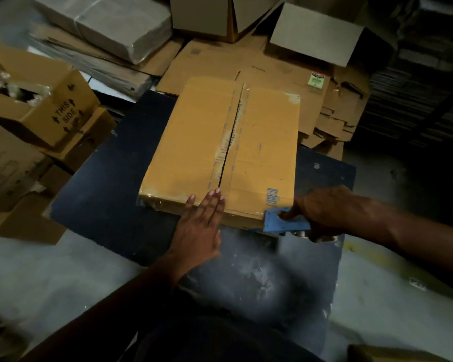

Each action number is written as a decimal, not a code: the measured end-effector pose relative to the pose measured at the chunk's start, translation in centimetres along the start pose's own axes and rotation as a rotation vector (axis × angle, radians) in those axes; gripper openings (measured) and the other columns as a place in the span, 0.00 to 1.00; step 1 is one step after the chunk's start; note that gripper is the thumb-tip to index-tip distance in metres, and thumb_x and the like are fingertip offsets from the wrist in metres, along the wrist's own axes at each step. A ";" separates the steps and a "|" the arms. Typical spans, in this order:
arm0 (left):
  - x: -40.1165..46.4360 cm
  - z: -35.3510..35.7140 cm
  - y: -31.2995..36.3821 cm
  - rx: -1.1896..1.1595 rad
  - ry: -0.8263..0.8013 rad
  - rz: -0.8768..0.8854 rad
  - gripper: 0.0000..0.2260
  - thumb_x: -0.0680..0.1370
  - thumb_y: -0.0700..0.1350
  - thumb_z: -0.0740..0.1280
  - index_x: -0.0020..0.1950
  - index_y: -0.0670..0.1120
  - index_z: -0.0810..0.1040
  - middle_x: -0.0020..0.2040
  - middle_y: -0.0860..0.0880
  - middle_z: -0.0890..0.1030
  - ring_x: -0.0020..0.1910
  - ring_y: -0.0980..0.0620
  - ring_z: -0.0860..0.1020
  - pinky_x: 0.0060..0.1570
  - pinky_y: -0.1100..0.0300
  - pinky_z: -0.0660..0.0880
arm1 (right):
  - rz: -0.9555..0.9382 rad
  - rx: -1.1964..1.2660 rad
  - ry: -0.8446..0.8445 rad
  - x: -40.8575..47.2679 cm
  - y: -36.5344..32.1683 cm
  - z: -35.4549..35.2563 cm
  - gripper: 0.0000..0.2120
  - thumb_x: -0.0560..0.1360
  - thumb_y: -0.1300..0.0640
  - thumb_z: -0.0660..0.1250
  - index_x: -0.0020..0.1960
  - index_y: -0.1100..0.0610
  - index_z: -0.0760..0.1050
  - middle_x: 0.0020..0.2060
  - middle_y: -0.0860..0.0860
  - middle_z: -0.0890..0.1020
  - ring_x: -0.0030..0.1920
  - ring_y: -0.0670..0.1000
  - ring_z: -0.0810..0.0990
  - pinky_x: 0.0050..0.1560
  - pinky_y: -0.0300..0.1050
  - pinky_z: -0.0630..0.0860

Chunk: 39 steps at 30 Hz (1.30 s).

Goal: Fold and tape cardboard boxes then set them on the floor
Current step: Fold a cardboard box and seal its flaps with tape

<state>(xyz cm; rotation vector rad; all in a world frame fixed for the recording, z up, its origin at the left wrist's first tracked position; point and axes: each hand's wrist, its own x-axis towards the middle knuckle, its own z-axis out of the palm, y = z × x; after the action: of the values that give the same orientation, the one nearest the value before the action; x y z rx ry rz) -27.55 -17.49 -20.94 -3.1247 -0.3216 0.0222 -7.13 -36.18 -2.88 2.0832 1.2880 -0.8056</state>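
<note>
Box on surface: a closed cardboard box (pixel 220 150) lies at the centre of the frame on a dark blue surface (pixel 110 178); its two top flaps meet along a narrow open seam (pixel 232 137), so its contents cannot be seen.
Left hand: the left hand (pixel 202 220) lies flat with straight fingers on the box's near edge, fingertips just beside the lower end of the seam.
Right hand: the right hand (pixel 322 212) is curled round a blue tape dispenser (pixel 285 220), which touches the box's near right corner.
Open box, left of frame: a box marked "THIS SIDE UP" (pixel 45 105) stands open, with crumpled clear plastic (pixel 0 79) inside.
Upper frame: a wrapped grey bundle (pixel 110 24) lies on flattened cardboard sheets (pixel 259 64), which spread behind the taped box; two open boxes (pixel 317 35) stand beyond, interiors not visible.
Floor: pale concrete floor (pixel 50 270) shows around the surface.
</note>
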 end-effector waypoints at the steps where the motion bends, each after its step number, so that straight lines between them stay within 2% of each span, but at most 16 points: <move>1: 0.0 0.1 0.0 -0.004 0.013 -0.001 0.39 0.77 0.53 0.63 0.84 0.42 0.55 0.85 0.42 0.50 0.84 0.46 0.49 0.81 0.39 0.45 | 0.012 0.012 -0.008 -0.3 0.4 0.5 0.39 0.72 0.47 0.76 0.77 0.34 0.63 0.60 0.49 0.79 0.59 0.52 0.79 0.54 0.53 0.81; 4: 0.1 0.0 0.1 -0.016 0.026 0.012 0.38 0.77 0.52 0.64 0.84 0.41 0.57 0.85 0.42 0.52 0.84 0.45 0.52 0.81 0.38 0.48 | 0.023 0.057 0.001 -0.3 0.6 1.6 0.38 0.71 0.47 0.77 0.77 0.36 0.64 0.60 0.48 0.79 0.59 0.52 0.80 0.53 0.53 0.81; 7: 0.3 -0.3 0.4 0.010 0.044 0.010 0.41 0.75 0.57 0.67 0.83 0.40 0.58 0.84 0.40 0.55 0.83 0.43 0.55 0.80 0.36 0.47 | 0.014 0.054 0.041 0.0 0.6 2.1 0.37 0.72 0.48 0.77 0.76 0.39 0.66 0.61 0.49 0.79 0.58 0.52 0.80 0.54 0.55 0.80; 10: 1.2 -1.0 2.4 0.002 0.134 0.094 0.40 0.77 0.58 0.63 0.83 0.40 0.58 0.83 0.39 0.57 0.83 0.42 0.55 0.80 0.37 0.48 | 0.007 0.047 0.052 -0.1 0.7 2.4 0.35 0.73 0.50 0.77 0.77 0.41 0.65 0.62 0.51 0.77 0.58 0.53 0.79 0.56 0.56 0.80; 13: 2.9 -0.2 6.4 -0.014 0.227 0.304 0.32 0.81 0.54 0.62 0.81 0.38 0.63 0.81 0.39 0.64 0.80 0.41 0.63 0.79 0.41 0.59 | 0.015 0.048 0.080 -0.3 0.7 2.6 0.33 0.73 0.50 0.76 0.75 0.42 0.67 0.62 0.51 0.78 0.58 0.55 0.80 0.54 0.55 0.79; 16: 3.9 1.6 7.8 -0.026 0.276 0.374 0.31 0.77 0.43 0.71 0.78 0.37 0.66 0.76 0.37 0.72 0.76 0.40 0.71 0.75 0.42 0.68 | 0.025 0.050 0.104 -0.3 0.9 2.9 0.32 0.72 0.51 0.77 0.74 0.43 0.69 0.61 0.51 0.79 0.57 0.55 0.81 0.54 0.57 0.79; 19: 4.0 2.4 6.7 -0.002 0.334 0.422 0.33 0.73 0.38 0.68 0.78 0.37 0.64 0.75 0.37 0.73 0.75 0.40 0.72 0.73 0.43 0.71 | 0.027 0.112 0.092 -0.2 1.2 3.4 0.34 0.72 0.53 0.78 0.74 0.43 0.69 0.61 0.51 0.79 0.58 0.55 0.80 0.52 0.56 0.78; 23: 4.0 2.9 6.6 -0.019 0.353 0.431 0.28 0.76 0.37 0.59 0.78 0.37 0.66 0.75 0.38 0.73 0.76 0.41 0.69 0.74 0.44 0.68 | 0.030 0.166 0.119 -0.4 2.0 4.3 0.36 0.72 0.54 0.78 0.76 0.41 0.67 0.60 0.48 0.79 0.58 0.54 0.80 0.51 0.54 0.75; 25: 4.2 3.2 6.7 -0.050 0.385 0.420 0.24 0.79 0.36 0.57 0.76 0.37 0.71 0.75 0.38 0.74 0.75 0.41 0.70 0.73 0.44 0.68 | 0.027 0.178 0.138 -1.0 2.7 5.1 0.36 0.73 0.54 0.77 0.76 0.39 0.66 0.58 0.47 0.80 0.54 0.51 0.80 0.50 0.52 0.76; 27: 4.2 3.3 6.7 -0.071 0.400 0.413 0.21 0.82 0.38 0.55 0.74 0.37 0.74 0.74 0.39 0.75 0.75 0.42 0.72 0.73 0.44 0.69 | 0.030 0.186 0.147 -1.9 3.6 5.8 0.35 0.75 0.54 0.76 0.76 0.37 0.66 0.53 0.43 0.79 0.43 0.45 0.77 0.44 0.47 0.74; 30: 4.1 3.2 6.9 -0.097 0.399 0.408 0.22 0.83 0.41 0.54 0.73 0.37 0.76 0.74 0.39 0.75 0.75 0.42 0.73 0.74 0.44 0.68 | 0.076 0.237 0.113 -3.8 5.6 6.3 0.28 0.79 0.50 0.71 0.76 0.39 0.67 0.40 0.41 0.73 0.32 0.40 0.71 0.36 0.37 0.71; 33: 4.1 3.2 7.1 -0.130 0.423 0.392 0.22 0.82 0.41 0.55 0.72 0.37 0.77 0.73 0.39 0.76 0.73 0.42 0.74 0.73 0.44 0.70 | 0.130 0.398 0.070 -5.3 7.3 7.2 0.20 0.82 0.43 0.66 0.72 0.45 0.72 0.35 0.42 0.71 0.26 0.39 0.74 0.30 0.33 0.66; 35: 4.2 3.1 7.2 -0.135 0.443 0.387 0.21 0.80 0.40 0.58 0.71 0.37 0.77 0.72 0.38 0.77 0.72 0.42 0.75 0.72 0.44 0.70 | 0.140 0.500 0.053 -5.6 7.8 7.7 0.20 0.83 0.39 0.61 0.69 0.48 0.75 0.35 0.43 0.74 0.26 0.40 0.75 0.30 0.33 0.66; 39: 4.0 3.1 7.0 -0.139 0.437 0.394 0.23 0.78 0.40 0.61 0.73 0.37 0.76 0.73 0.39 0.76 0.73 0.42 0.74 0.73 0.44 0.70 | 0.146 0.477 0.065 -6.2 8.6 8.7 0.24 0.82 0.36 0.59 0.70 0.49 0.74 0.37 0.42 0.74 0.32 0.39 0.73 0.34 0.34 0.66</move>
<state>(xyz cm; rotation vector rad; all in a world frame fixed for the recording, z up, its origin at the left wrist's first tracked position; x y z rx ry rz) -22.22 -23.58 -24.13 -3.1465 0.3071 -0.6937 -3.24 -49.33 -2.95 2.5586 1.0298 -1.0666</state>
